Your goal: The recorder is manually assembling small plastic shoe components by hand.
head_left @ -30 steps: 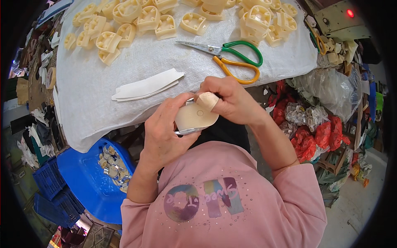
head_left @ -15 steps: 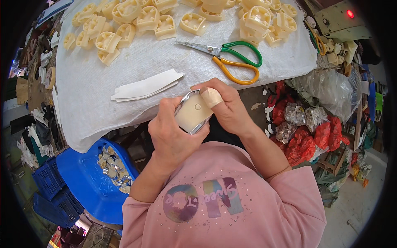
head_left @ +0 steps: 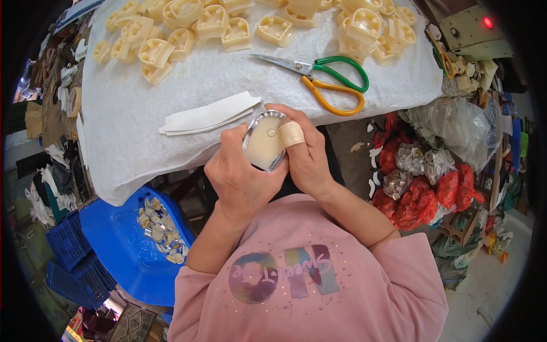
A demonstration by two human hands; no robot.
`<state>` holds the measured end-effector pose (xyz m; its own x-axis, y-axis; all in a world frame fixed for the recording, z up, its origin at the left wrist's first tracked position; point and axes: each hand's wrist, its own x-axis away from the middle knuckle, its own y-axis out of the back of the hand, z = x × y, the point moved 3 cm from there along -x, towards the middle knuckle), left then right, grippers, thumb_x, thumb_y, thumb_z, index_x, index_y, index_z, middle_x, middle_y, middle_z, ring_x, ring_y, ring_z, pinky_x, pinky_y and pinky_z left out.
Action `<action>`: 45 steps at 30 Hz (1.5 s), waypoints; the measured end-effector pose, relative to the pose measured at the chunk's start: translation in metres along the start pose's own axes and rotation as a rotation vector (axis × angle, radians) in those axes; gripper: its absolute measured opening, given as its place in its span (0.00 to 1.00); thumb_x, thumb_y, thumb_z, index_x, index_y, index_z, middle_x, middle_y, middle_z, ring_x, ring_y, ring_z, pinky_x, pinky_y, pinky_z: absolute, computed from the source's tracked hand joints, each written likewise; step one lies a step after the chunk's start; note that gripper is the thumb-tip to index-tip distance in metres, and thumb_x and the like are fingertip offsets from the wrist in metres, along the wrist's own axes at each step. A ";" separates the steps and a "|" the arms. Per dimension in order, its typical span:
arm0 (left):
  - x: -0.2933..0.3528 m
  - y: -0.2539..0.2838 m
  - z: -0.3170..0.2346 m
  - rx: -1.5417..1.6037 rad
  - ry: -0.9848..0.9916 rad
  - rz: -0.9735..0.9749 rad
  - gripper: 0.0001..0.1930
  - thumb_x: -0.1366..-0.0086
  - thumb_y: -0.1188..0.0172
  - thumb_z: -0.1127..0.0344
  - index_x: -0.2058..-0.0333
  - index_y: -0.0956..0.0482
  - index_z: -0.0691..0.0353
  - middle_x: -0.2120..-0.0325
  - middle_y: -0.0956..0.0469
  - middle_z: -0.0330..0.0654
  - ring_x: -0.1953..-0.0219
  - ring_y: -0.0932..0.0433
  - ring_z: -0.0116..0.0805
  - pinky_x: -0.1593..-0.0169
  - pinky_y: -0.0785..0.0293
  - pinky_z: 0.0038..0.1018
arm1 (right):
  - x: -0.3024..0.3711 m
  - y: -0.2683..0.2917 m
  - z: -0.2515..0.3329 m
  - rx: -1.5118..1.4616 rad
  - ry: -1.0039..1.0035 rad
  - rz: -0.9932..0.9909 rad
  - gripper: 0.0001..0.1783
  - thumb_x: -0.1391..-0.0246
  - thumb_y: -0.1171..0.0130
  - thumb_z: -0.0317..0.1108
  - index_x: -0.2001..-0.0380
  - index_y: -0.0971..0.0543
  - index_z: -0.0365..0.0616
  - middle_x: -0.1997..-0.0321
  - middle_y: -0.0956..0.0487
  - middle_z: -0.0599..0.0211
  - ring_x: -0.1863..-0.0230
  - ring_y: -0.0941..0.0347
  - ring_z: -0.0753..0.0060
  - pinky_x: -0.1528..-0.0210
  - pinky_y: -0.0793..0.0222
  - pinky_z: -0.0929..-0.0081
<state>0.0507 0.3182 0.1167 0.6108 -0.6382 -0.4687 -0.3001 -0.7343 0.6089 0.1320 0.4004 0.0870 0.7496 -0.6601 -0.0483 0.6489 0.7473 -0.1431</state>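
Both hands hold one small piece (head_left: 263,142): a cream plastic part set in a shiny metal rim, heart-like in shape. My left hand (head_left: 242,176) wraps it from below and the left. My right hand (head_left: 307,154) grips its right side, and the bandaged thumb presses on the cream face. The piece is held just off the near edge of the white cloth-covered table (head_left: 131,148).
A stack of white strips (head_left: 208,117) lies just beyond my hands. Green and orange scissors (head_left: 327,80) lie to the right. Several cream plastic parts (head_left: 194,25) crowd the far table. A blue bin (head_left: 122,245) with metal pieces stands lower left; red bags (head_left: 419,196) sit right.
The piece has turned in my hands, so its cream face and metal rim now show more fully. The bandaged thumb has slid onto that face.
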 end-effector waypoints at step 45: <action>0.010 0.011 0.055 1.590 0.710 0.353 0.42 0.55 0.28 0.68 0.44 0.42 0.69 0.48 0.34 0.56 0.43 0.34 0.45 0.42 0.34 0.34 | -0.042 0.082 0.035 1.175 0.397 -0.090 0.25 0.60 0.48 0.17 0.53 0.27 0.40 0.56 0.28 0.52 0.50 0.35 0.52 0.50 0.35 0.64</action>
<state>0.0129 0.2906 0.0836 0.4061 -0.9034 0.1379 -0.5637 -0.3664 -0.7403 0.1583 0.4922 0.1122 0.7376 -0.5369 -0.4095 0.5735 0.1780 0.7996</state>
